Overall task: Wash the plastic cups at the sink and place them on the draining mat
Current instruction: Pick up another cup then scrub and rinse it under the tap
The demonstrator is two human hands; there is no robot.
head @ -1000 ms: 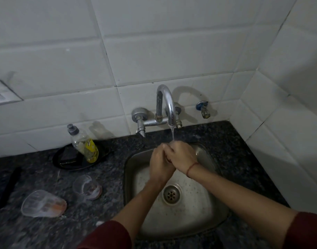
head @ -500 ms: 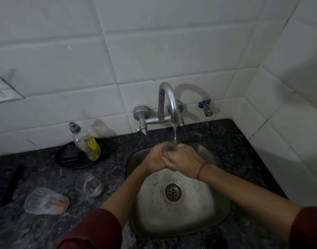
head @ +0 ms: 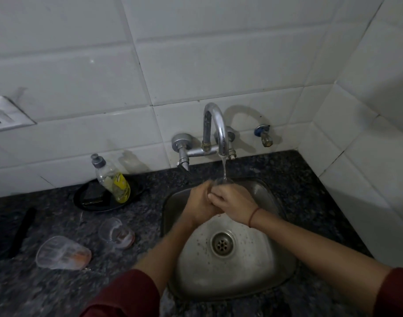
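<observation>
Clear plastic cup [head: 221, 181] held over the back of the sink [head: 285, 268], directly under the tap [head: 215, 126]; only its rim visible above the knuckles, water stream [head: 223, 167] running into it. Left hand [head: 201, 203] and right hand [head: 233, 202] wrapped around it from either side, fingers curled and pressed together, fingertips of both hands meeting in front of the cup. Cup body mostly hidden by the hands. Red thread band [head: 253, 216] on the right wrist; dark red sleeves at the bottom edge of the view.

Sink basin: steel, wet, speckled with droplets, drain [head: 222, 243] in the middle, no dishes visible inside.

Left of the sink on the dark granite counter [head: 287, 170]: small clear cup [head: 116, 233] tipped on its side with reddish residue at its bottom, near the sink edge. Larger clear cup [head: 62, 253] further left, also lying on its side, orange residue inside. Both well apart from the hands.

Behind them, black round tray [head: 90, 197] against the wall, holding a dish soap bottle [head: 111, 179] with grey cap and yellow label, leaning; flat dark item beside it on the tray, too dim to tell. Dark strip [head: 22, 232] lying at the far left of the counter. Wall socket [head: 6, 117] at the left on white tiles. Small second valve [head: 263, 136] right of the tap.

Nothing between hands and tap.
</observation>
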